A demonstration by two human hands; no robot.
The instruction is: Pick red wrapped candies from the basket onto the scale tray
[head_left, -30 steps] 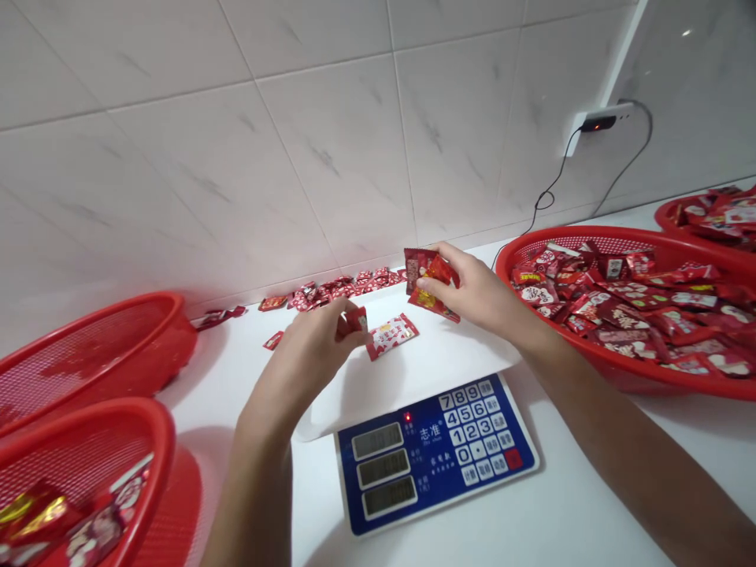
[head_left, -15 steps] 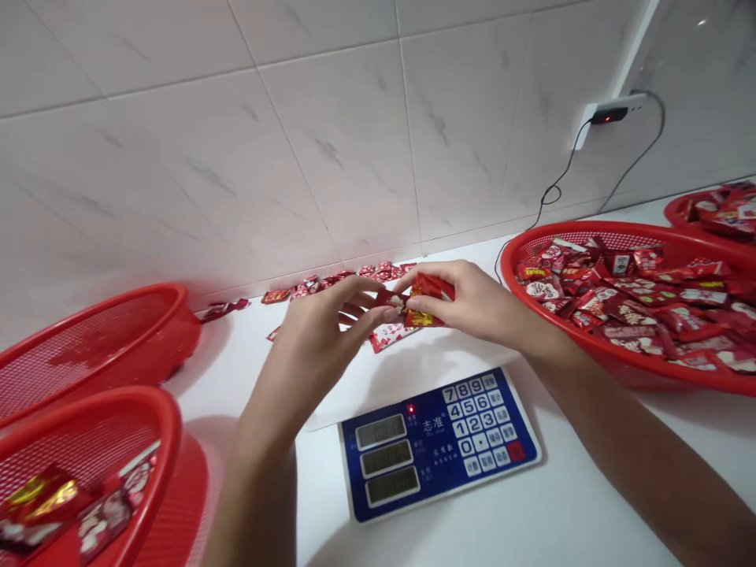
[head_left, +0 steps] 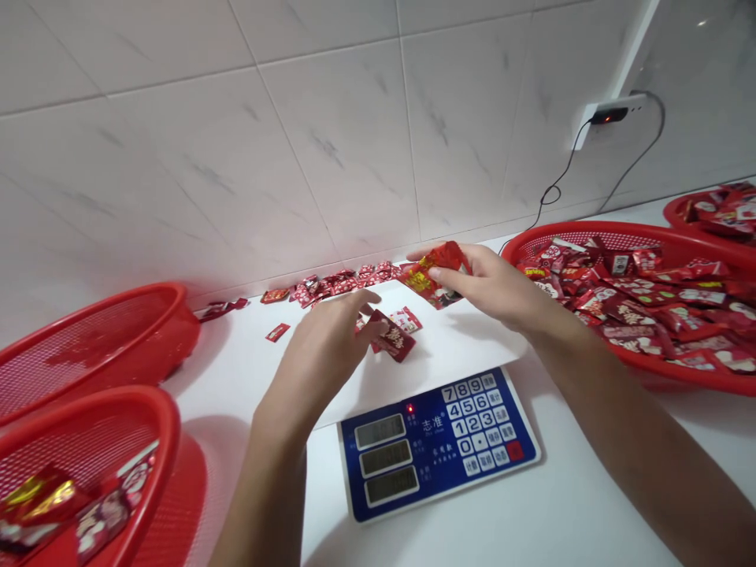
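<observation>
My left hand [head_left: 327,342] is over the white pan [head_left: 461,342] of a digital scale, index finger and thumb apart. A dark red candy packet [head_left: 394,339] lies tilted at its thumb tip, touching or nearly so. A white-and-red packet [head_left: 406,319] rests on the pan just behind. Above the pan's right side, my right hand [head_left: 481,287] is closed around red-and-gold candy packets [head_left: 434,276], with a darker wrapper showing below; their number is hidden. Nearer me sits the scale's blue panel [head_left: 437,445] with keys and displays.
Small red packets [head_left: 331,283] line the wall, and one packet [head_left: 277,331] lies left of the pan. A red basket [head_left: 626,303] full of packets stands right, another basket [head_left: 709,213] behind it. Two red baskets [head_left: 171,425] [head_left: 177,303] stand left. A cable [head_left: 546,197] hangs from a socket strip.
My hands have moved apart. The left has come down with the dark red packet and loosened its fingers; the right has moved up and right with the red-and-gold packets.
</observation>
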